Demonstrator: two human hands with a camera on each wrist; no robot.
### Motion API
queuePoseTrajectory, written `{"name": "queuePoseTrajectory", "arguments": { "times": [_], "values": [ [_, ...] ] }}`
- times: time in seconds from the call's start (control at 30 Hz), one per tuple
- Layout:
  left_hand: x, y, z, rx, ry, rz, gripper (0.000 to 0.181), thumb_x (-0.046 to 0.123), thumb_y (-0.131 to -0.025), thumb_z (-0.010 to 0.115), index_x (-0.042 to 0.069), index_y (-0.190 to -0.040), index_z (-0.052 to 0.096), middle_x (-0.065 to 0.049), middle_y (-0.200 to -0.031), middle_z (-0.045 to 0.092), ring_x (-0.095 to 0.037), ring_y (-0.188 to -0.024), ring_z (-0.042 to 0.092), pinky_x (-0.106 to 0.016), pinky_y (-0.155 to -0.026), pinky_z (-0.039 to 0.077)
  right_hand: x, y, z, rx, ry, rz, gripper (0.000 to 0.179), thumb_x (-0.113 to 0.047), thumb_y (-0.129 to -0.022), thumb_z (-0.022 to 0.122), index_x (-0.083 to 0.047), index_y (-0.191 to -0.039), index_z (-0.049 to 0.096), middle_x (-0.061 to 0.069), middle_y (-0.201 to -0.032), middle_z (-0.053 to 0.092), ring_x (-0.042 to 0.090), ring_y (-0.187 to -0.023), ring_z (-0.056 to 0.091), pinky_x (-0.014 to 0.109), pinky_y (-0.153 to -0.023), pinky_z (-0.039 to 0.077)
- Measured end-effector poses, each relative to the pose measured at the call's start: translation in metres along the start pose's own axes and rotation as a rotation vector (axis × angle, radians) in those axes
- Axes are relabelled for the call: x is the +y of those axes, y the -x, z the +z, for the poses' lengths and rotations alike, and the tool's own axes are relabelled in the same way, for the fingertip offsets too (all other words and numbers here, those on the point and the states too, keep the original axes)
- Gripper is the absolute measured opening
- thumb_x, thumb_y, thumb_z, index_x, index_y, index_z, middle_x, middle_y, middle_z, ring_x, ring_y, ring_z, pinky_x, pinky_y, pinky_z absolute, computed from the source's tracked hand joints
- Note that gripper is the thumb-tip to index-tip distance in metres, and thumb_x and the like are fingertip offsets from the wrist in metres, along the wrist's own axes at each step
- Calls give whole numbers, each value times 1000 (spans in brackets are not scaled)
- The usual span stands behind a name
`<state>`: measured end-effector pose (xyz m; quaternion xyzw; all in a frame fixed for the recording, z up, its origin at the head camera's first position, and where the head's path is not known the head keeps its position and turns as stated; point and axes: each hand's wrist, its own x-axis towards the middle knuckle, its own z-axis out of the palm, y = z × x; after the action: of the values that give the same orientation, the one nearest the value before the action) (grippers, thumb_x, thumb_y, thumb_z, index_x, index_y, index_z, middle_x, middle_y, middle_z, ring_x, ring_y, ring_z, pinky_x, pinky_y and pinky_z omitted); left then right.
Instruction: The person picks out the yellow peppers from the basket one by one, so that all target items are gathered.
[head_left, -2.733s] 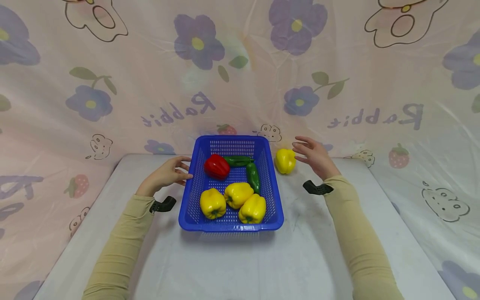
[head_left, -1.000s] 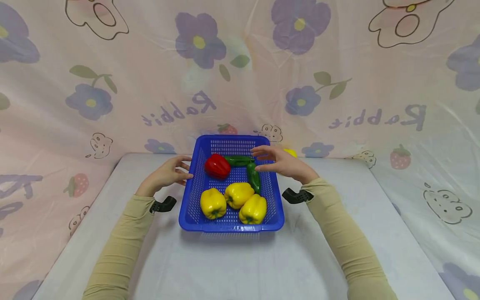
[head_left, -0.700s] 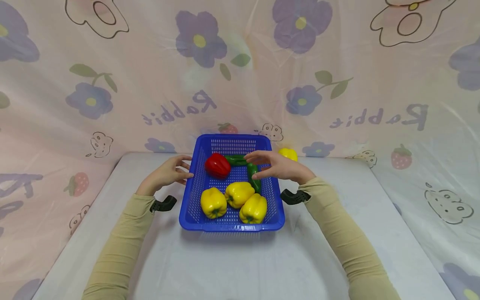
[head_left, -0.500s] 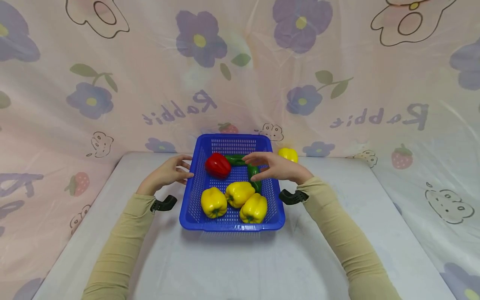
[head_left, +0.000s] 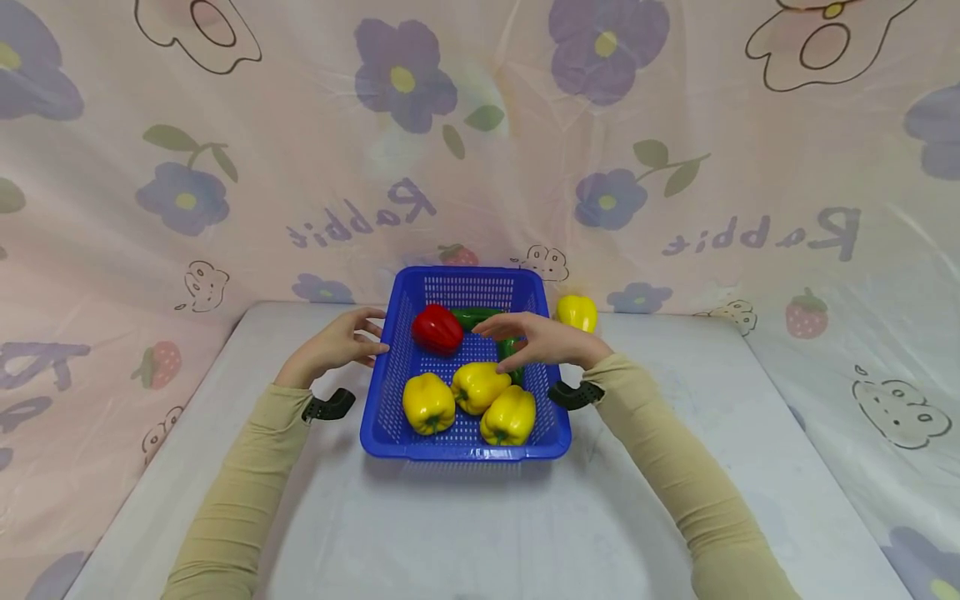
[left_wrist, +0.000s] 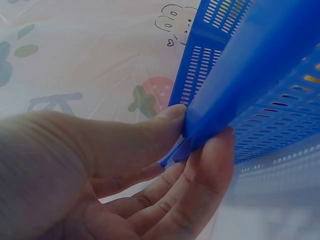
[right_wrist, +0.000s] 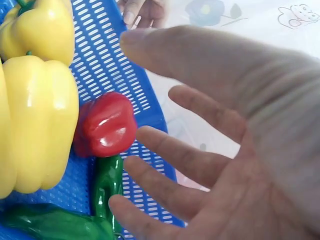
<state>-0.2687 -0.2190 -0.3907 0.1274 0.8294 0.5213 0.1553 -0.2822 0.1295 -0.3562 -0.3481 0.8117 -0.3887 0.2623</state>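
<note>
A blue plastic basket [head_left: 465, 454] with perforated walls stands on the table. My left hand [head_left: 330, 346] pinches its left rim between thumb and fingertips, as the left wrist view shows at the basket wall [left_wrist: 215, 100]. Above the basket's right side hovers my right hand [head_left: 543, 340], fingers spread and slightly bent, holding nothing. Below it lie a yellow bell pepper [head_left: 478, 387] and two long green peppers [right_wrist: 55, 222], partly covered by the hand in the head view. A red bell pepper [head_left: 437, 329] lies at the basket's back left. Two more yellow bell peppers [head_left: 428, 404] sit at the front.
Outside the basket, just past its right back corner, a yellow bell pepper [head_left: 577, 313] stands on the white table [head_left: 450, 533]. A patterned curtain [head_left: 480, 192] hangs right behind the table's back edge.
My right hand has moved left from beside the outside yellow bell pepper to over the basket, then slightly lower and toward the middle. The left hand has stayed on the rim.
</note>
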Motion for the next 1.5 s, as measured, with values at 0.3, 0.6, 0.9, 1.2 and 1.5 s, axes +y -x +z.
{"name": "queuePoseTrajectory", "arguments": {
  "times": [0.3,0.6,0.9,1.2,1.5],
  "values": [
    [-1,-1,2,13,-8,-25,64,2,-90,65,-4,-143,30,-29,-119,49,-29,-85,64,-37,-73,58,2,-9,7,-72,76,9,56,-11,-86,72,-13,-138,50,5,-139,49,26,-130,41,46,-103,38],
    [-2,0,0,17,-12,-26,64,2,-89,66,-4,-143,31,-28,-117,49,-29,-84,64,-39,-73,58,4,-22,16,-126,133,69,57,-12,-84,74,-17,-137,51,4,-136,51,28,-128,43,47,-107,34],
    [-1,0,0,12,-5,-29,64,2,-90,65,-3,-143,31,-28,-118,49,-29,-85,64,-39,-73,58,6,-28,22,-151,144,146,59,-13,-83,76,-19,-137,52,8,-139,49,29,-128,41,46,-107,34],
    [2,-1,1,17,-11,-27,63,2,-90,64,-4,-143,31,-28,-117,48,-30,-85,63,-39,-74,58,3,-31,23,-147,166,192,59,-15,-82,77,-20,-136,53,2,-133,51,23,-123,45,38,-102,41],
    [4,2,1,12,-23,-35,63,2,-91,64,-4,-144,30,-28,-119,48,-30,-85,63,-41,-75,57,2,-34,25,-165,181,190,65,-15,-81,78,-15,-139,50,6,-133,50,25,-122,45,38,-102,41]
  ]
}}
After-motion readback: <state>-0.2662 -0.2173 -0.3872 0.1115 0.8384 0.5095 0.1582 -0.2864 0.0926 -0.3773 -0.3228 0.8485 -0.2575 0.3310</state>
